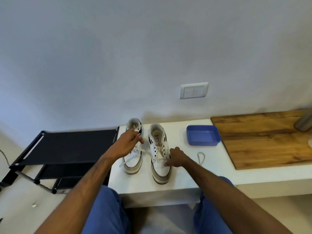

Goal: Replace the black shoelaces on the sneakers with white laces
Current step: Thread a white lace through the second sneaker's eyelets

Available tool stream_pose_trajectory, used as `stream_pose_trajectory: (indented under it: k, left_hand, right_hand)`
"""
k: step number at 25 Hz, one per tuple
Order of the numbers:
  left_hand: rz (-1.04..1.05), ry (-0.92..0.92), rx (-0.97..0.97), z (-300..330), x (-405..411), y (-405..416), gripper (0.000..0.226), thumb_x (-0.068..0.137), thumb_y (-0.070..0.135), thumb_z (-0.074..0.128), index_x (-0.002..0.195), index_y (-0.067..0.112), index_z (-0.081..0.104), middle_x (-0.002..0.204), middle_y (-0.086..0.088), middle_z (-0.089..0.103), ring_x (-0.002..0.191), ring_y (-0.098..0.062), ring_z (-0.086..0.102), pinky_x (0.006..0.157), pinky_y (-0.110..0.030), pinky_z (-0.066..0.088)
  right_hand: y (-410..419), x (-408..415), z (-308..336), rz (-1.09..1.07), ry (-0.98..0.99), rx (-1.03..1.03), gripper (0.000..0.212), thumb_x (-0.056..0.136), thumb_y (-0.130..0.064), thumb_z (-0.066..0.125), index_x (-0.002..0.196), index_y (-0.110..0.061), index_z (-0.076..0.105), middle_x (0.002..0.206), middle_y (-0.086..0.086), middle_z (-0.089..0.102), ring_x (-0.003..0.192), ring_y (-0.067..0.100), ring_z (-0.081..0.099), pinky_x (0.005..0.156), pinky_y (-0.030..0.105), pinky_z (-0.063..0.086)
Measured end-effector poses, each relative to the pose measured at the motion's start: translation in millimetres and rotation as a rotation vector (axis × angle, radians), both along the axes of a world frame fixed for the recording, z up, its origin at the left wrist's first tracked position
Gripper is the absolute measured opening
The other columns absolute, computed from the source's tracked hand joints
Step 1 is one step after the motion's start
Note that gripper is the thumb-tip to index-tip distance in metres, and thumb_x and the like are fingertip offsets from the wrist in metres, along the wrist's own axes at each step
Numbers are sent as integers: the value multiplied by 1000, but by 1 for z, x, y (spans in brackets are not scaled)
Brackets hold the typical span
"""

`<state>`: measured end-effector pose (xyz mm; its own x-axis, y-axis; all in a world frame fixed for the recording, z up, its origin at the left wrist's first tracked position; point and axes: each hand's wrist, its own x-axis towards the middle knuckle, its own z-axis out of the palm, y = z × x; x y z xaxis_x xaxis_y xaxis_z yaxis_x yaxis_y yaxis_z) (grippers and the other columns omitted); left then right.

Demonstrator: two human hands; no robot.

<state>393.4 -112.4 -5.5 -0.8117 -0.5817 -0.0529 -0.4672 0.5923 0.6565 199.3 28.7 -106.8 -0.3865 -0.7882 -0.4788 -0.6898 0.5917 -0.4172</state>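
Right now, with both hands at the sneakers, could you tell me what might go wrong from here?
1. The left hand grips a white lace on the left sneaker; a hard pull could tip or drag that sneaker.
2. The right sneaker shows open eyelets, with the right hand at its lower ones; an eyelet could be skipped.
3. A loose lace lies by the right forearm and could be swept off the bench.

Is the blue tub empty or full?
Empty: the blue tub sits open on the white bench, bare floor visible inside.
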Motion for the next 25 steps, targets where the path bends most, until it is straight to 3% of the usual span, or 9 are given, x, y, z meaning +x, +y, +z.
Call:
stream_pose_trajectory:
  k: [2, 3, 5, 8, 10, 13, 16, 20, 25]
  left_hand:
    - [28, 149, 35, 27, -6, -2, 34, 108, 21, 45, 91, 17, 74, 94, -2, 62, 84, -3, 59, 75, -13, 43]
    - [47, 226, 46, 41, -11, -2, 35, 109, 22, 44, 92, 20, 75, 94, -4, 64, 84, -6, 61, 78, -19, 46]
    - [71, 357, 6, 76, -22, -2, 33, 109, 26, 43, 101, 25, 76, 99, -3, 63, 91, -11, 61, 83, -26, 48]
    - [90, 489, -182, 141, -40, 3, 33, 108, 34, 43, 118, 29, 74, 95, 5, 48, 95, -4, 51, 88, -20, 41]
    - [99, 549, -188, 183, -47, 11, 31, 107, 34, 45, 123, 30, 71, 92, 6, 45, 90, -3, 50, 83, -18, 40]
    - [108, 660, -81, 234, -53, 22, 29, 106, 32, 49, 125, 29, 71, 99, -2, 62, 86, -10, 60, 76, -23, 46]
    - [141, 801, -50, 274, -54, 37, 24, 101, 24, 61, 120, 21, 74, 94, -2, 74, 77, -12, 69, 66, -22, 50]
    - [182, 967, -49, 314, -51, 57, 15, 89, 20, 77, 103, 19, 80, 79, 2, 77, 68, -13, 73, 64, -14, 51]
    - [137, 1048, -67, 353, -49, 72, 8, 86, 19, 79, 94, 17, 81, 77, 2, 78, 71, -15, 75, 72, -28, 62]
  right_hand:
    - [-5, -12, 39, 9, -74, -135, 44, 100, -33, 61, 126, 3, 63, 133, 21, 60, 123, 34, 56, 96, 34, 43]
    - [-8, -16, 66, -9, -95, -240, 39, 102, -30, 56, 118, 3, 68, 126, 21, 65, 117, 32, 60, 90, 34, 43]
    - [-12, -21, 129, -55, -165, -502, 30, 103, -21, 54, 110, -2, 76, 113, 15, 73, 98, 16, 65, 83, 31, 44]
    - [-8, -21, 230, -29, -301, -837, 25, 102, -4, 52, 111, -1, 75, 86, 7, 72, 68, 0, 60, 65, 17, 44]
    - [0, -16, 286, -12, -383, -1004, 23, 101, -3, 56, 116, -6, 73, 89, 12, 75, 72, 8, 64, 66, 19, 48]
    - [10, -11, 346, 0, -566, -1184, 27, 99, -3, 61, 125, -9, 69, 100, 15, 75, 82, 19, 70, 75, 28, 56]
    - [19, -5, 390, 1, -641, -1313, 28, 97, -2, 64, 125, -6, 69, 104, 16, 75, 87, 24, 71, 77, 30, 57]
    - [29, 4, 439, -12, -644, -1420, 20, 96, -8, 68, 114, -1, 71, 98, 17, 76, 85, 25, 72, 78, 32, 58]
    - [35, 20, 474, 30, -629, -1450, 22, 96, -7, 67, 110, 9, 63, 97, 25, 75, 86, 31, 74, 83, 40, 62]
